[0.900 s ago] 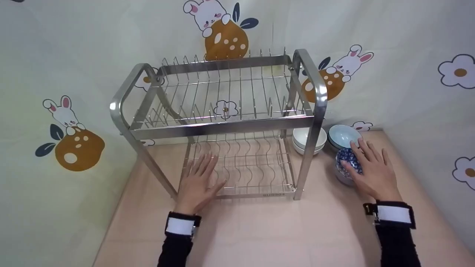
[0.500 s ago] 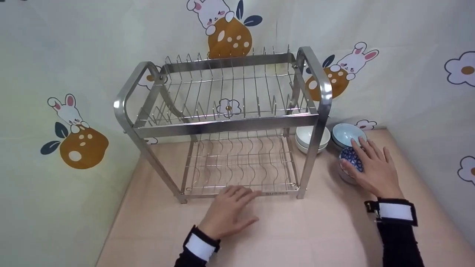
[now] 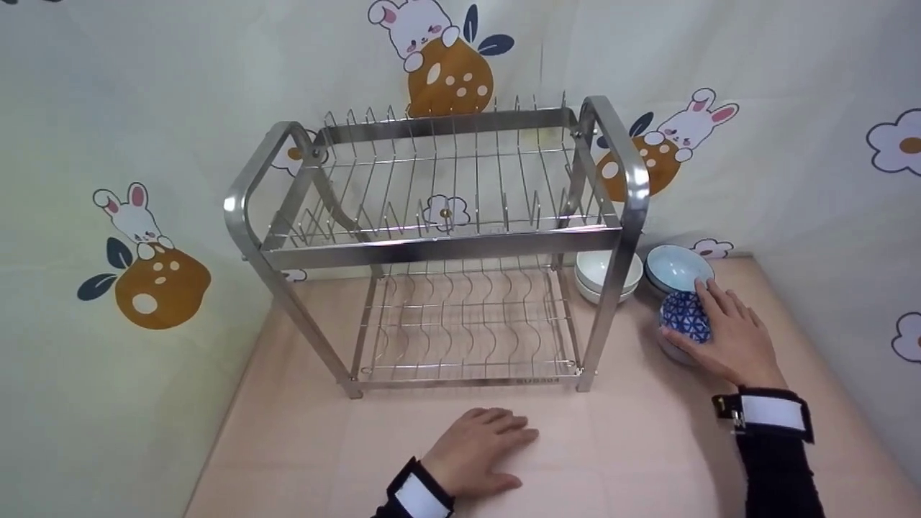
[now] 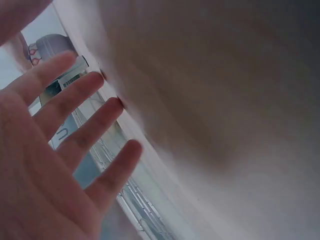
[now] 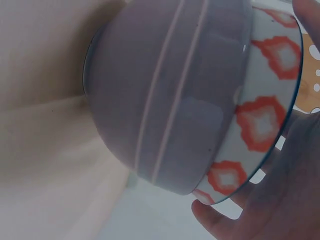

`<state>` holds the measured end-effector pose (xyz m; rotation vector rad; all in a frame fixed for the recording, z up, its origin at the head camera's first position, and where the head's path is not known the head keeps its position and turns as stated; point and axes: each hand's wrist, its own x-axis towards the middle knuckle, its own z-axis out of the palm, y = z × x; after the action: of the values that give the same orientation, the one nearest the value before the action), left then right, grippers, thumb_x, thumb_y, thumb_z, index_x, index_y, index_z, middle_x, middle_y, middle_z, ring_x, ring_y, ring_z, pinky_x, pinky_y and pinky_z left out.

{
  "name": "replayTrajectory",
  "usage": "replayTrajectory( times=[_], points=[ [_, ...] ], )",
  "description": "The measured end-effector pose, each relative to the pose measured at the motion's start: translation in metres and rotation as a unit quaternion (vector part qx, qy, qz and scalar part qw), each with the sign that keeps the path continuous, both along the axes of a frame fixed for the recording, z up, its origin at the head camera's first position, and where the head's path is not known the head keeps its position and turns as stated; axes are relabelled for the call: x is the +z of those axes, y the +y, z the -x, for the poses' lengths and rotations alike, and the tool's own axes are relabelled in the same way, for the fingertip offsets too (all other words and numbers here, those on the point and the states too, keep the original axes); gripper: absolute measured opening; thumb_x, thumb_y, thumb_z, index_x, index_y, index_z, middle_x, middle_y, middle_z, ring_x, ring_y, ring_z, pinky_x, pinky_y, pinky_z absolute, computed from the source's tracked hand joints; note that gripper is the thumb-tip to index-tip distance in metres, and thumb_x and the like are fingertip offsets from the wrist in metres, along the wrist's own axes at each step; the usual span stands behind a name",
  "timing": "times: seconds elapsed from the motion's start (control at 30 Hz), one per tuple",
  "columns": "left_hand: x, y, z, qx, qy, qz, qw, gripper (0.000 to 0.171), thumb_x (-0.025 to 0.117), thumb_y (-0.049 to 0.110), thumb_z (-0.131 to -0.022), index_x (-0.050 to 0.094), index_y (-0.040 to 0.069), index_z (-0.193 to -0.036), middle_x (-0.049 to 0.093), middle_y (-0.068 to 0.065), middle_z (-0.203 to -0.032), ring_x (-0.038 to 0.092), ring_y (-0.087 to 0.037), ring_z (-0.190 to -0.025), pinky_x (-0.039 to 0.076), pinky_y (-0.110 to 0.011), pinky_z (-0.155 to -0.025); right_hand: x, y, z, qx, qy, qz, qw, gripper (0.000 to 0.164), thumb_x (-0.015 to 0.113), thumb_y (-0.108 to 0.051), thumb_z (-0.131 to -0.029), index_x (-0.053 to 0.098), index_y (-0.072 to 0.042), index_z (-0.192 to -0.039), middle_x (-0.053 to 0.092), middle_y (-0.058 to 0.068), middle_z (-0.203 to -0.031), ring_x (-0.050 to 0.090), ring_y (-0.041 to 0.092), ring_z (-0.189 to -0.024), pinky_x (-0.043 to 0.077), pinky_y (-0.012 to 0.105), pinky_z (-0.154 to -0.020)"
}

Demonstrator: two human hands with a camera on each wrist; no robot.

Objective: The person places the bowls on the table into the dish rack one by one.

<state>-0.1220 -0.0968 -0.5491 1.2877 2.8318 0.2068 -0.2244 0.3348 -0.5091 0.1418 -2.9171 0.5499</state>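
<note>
My right hand [image 3: 737,342] rests over the rim of a small bowl with a blue-and-white patterned inside [image 3: 685,315]. Its thumb lies at the bowl's near left edge, its fairly straight fingers at the far right side. From the right wrist view, the bowl's outside is greyish purple [image 5: 165,90] with an orange-patterned band under the rim; the bowl stands on the table. Palm down, my left hand [image 3: 482,450] is on or just above the table before the rack, fingers extended, holding nothing; the left wrist view shows those fingers [image 4: 107,175] spread.
A two-tier metal dish rack [image 3: 446,248] stands in the middle, with wire slots on both levels. Stacked white bowls [image 3: 608,272] sit behind its right front leg. Light blue bowls [image 3: 676,267] are stacked beyond the patterned one. A printed cloth [image 3: 144,86] hangs behind the table [image 3: 288,446].
My left hand has drawn back from the rack's lower left front toward the table's near middle. Over the bowl, my right hand stays put, its fingers now closer together.
</note>
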Motion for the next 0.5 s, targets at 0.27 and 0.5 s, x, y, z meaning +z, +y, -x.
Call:
replayTrajectory(
  times=[0.27,0.5],
  points=[
    [0.0012,0.0019,0.0001,-0.009,-0.014,0.022,0.9996,0.061,0.069,0.057,-0.092,0.057,0.032,-0.148,0.056,0.007,-0.152,0.051,-0.017,-0.141,0.047,-0.042,-0.112,-0.0049,0.0005,0.002,0.004,-0.033,0.016,0.999,0.12,0.071,-0.072,-0.082,0.015,-0.007,-0.166,0.023,0.031,-0.165,0.027,0.06,-0.145,0.028,0.081,-0.108],
    [-0.0007,0.0003,0.0001,-0.004,-0.017,0.015,0.9997,0.062,0.07,0.055,-0.091,0.057,0.032,-0.147,0.056,0.006,-0.153,0.051,-0.018,-0.141,0.046,-0.043,-0.113,-0.0062,-0.0013,0.0076,-0.003,-0.034,0.02,0.999,0.124,0.072,-0.074,-0.08,0.016,-0.004,-0.165,0.026,0.036,-0.161,0.028,0.062,-0.141,0.027,0.081,-0.108]
  ],
)
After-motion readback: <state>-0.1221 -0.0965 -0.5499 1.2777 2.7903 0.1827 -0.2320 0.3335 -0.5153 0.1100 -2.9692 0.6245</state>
